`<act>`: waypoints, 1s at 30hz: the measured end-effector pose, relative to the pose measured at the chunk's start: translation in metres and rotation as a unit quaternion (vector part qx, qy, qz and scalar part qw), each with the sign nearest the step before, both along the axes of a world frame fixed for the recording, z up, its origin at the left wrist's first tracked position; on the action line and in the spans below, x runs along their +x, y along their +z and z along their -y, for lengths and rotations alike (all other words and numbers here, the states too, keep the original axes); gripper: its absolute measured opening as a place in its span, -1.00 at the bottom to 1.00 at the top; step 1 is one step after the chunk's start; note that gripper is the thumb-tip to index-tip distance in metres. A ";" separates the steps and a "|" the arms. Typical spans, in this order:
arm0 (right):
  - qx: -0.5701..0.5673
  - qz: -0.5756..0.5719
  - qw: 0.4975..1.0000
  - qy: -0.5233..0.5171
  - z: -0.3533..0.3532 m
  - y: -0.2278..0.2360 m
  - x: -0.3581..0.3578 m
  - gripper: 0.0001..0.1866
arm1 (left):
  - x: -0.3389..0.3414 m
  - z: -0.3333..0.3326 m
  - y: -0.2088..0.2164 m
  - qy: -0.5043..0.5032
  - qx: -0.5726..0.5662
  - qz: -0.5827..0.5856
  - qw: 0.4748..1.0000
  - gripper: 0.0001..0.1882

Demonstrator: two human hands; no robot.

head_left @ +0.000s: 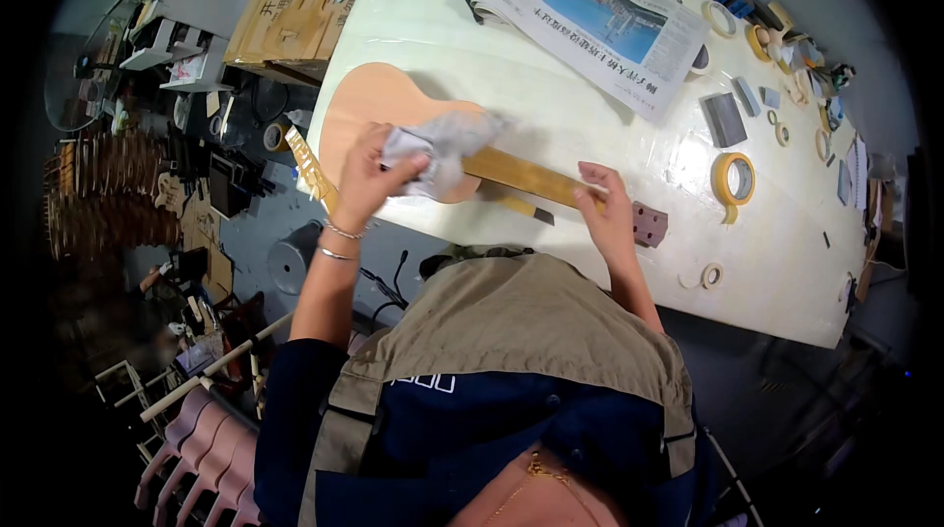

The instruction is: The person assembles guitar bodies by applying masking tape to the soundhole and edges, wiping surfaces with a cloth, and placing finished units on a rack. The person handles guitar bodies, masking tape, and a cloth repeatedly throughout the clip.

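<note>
An unfinished guitar with a pale body (379,99) lies on the white worktable, its neck pointing right. The fretboard (526,176) looks yellow-brown, and the dark headstock (649,224) has peg holes. My left hand (372,173) is closed on a crumpled greyish-white cloth (442,144), slightly blurred, over the body near the neck joint. The cloth hides that part of the guitar. My right hand (608,210) holds the guitar's neck near the headstock, thumb on the near side and fingers beyond it.
A newspaper (600,21) lies beyond the guitar. Tape rolls, including a yellow one (733,179), and a grey block (725,121) sit to the right. A flat dark-tipped tool (531,209) lies below the neck. At the far left stands a cardboard box (295,6).
</note>
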State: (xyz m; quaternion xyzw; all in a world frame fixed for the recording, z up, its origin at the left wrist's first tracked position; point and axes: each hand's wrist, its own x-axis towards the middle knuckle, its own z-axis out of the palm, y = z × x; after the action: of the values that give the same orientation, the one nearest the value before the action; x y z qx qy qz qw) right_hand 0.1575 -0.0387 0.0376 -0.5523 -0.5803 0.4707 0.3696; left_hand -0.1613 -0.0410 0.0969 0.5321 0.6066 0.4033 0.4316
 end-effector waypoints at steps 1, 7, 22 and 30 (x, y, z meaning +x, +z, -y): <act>0.047 0.057 0.997 -0.014 -0.008 -0.009 0.003 -0.74 | -0.027 -0.008 -0.001 -0.040 0.011 -0.127 0.991 -0.74; 0.150 0.279 0.948 -0.020 -0.027 -0.047 -0.007 -0.91 | -0.051 -0.058 -0.062 -0.147 -0.017 -0.287 0.946 -0.32; 0.161 0.352 0.919 -0.074 -0.023 -0.048 -0.010 -0.95 | 0.009 -0.074 -0.100 -0.232 0.146 -0.576 0.770 -0.14; 0.207 0.311 0.923 -0.094 -0.023 -0.054 -0.009 -0.96 | 0.007 -0.074 -0.037 -0.342 0.099 -0.386 0.851 -0.81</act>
State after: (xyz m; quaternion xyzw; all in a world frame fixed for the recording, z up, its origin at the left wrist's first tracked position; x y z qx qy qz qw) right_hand 0.1483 -0.0153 -0.0162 -0.6340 -0.6961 0.1083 0.3191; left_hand -0.1540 0.0335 0.0600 0.8586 0.4611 0.0502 0.2184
